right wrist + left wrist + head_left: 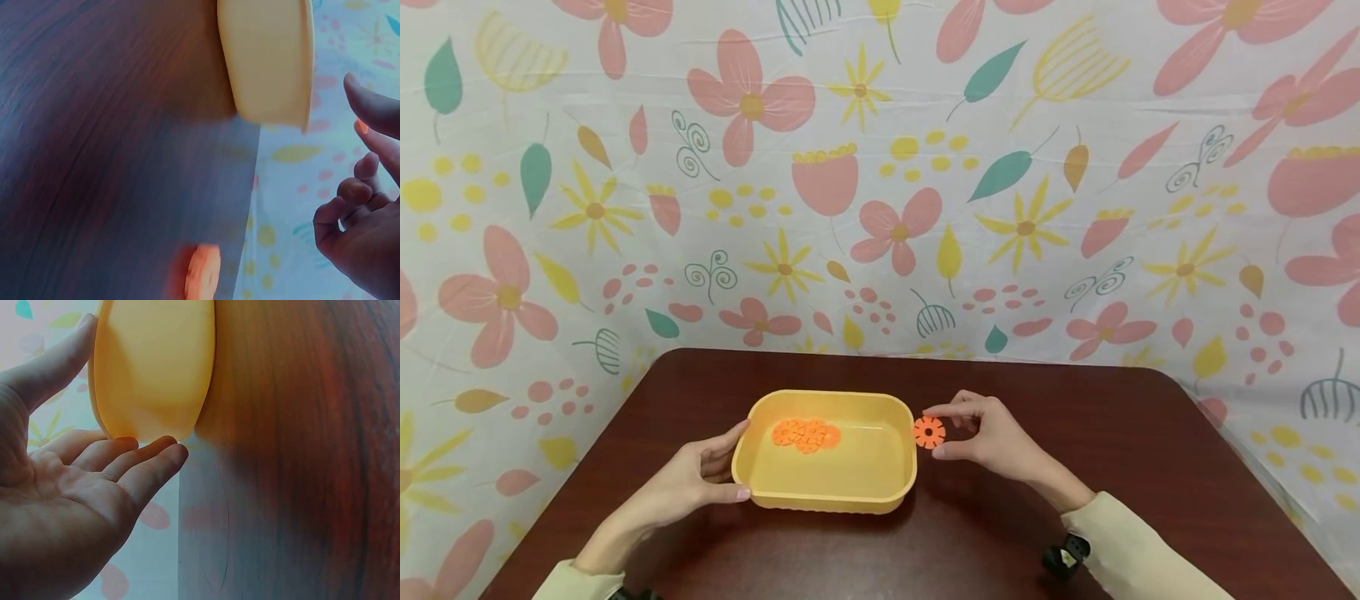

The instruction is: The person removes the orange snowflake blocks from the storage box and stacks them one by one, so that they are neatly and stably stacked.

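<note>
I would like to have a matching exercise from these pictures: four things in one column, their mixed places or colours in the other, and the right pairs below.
Things
1. left hand
2. group of orange discs
3. table
4. single orange disc

Places or colours
A. dark reddish brown
B. between thumb and finger of the right hand
C. at one end of the yellow tray, touching it
D. inside the tray

Right pairs
1-C, 2-D, 3-A, 4-B

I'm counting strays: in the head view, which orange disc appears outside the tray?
The notched disc between thumb and forefinger of the right hand; the other discs lie grouped inside the yellow tray.
</note>
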Available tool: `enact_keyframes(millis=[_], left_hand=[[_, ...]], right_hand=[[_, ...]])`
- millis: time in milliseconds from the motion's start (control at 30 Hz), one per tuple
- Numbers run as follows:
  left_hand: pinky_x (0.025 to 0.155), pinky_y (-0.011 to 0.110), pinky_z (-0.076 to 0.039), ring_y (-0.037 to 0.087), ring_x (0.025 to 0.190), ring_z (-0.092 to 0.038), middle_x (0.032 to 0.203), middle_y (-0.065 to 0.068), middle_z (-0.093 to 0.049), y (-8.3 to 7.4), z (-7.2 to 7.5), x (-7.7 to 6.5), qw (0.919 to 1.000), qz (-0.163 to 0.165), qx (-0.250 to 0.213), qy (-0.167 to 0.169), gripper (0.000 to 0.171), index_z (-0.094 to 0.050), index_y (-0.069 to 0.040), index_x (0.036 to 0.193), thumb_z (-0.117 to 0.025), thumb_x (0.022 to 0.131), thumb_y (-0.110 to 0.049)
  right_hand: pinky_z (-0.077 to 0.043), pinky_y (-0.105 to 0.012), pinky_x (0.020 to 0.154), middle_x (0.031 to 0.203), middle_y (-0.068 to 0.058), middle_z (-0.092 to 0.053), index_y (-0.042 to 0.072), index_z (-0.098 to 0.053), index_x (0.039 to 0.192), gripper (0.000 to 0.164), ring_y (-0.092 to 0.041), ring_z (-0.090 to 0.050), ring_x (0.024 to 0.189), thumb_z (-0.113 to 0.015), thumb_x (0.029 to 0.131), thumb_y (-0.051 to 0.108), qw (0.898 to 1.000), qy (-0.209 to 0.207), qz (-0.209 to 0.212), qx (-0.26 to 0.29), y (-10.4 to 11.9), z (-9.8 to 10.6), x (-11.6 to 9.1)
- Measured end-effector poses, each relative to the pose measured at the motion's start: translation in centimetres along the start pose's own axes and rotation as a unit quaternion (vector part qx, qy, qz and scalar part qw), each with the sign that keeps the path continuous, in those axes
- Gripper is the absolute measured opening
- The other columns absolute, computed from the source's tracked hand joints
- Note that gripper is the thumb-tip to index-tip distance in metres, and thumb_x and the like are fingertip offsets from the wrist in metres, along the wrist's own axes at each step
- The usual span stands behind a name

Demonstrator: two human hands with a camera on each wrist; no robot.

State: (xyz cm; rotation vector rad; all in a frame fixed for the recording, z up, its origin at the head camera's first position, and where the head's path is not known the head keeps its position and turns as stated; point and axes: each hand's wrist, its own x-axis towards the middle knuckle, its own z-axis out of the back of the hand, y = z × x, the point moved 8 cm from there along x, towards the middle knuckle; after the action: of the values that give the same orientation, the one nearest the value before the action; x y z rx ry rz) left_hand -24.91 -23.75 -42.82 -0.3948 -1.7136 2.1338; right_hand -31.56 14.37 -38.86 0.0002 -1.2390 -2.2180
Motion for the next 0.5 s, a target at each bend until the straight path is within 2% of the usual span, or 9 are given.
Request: enact_keyframes(millis=[233, 500], left_hand=[[0.103, 0.034, -0.052, 0.05, 0.146, -0.034, 0.167, 0.029, -0.023, -0.1, 0.0, 0.0, 1.0, 0.003, 0.006, -0.002, 0.094, -0.02, 0.006, 0.165, -0.08, 0.094, -0.004], [0.102, 0.029, -0.052, 0.047, 0.148, -0.035, 0.168, 0.025, -0.025, 0.5, 0.1, 0.1, 0.9994, 0.028, 0.013, -0.013, 0.095, -0.022, 0.002, 0.166, -0.081, 0.093, -0.007]], right_hand=[[-0.04, -0.029, 0.058, 0.087, -0.014, -0.054, 0.017, -0.08, 0.123, 0.046, -0.037, -0.048, 0.081, -0.094, 0.08, 0.016, 0.999, -0.023, -0.033, -0.016, -1.9, 2.9, -1.6], [-0.036, -0.031, 0.058, 0.085, -0.011, -0.051, 0.009, -0.078, 0.127, 0.048, -0.03, -0.045, 0.08, -0.093, 0.082, 0.015, 0.997, -0.034, -0.048, -0.047, -4.9, 5.3, -3.3]])
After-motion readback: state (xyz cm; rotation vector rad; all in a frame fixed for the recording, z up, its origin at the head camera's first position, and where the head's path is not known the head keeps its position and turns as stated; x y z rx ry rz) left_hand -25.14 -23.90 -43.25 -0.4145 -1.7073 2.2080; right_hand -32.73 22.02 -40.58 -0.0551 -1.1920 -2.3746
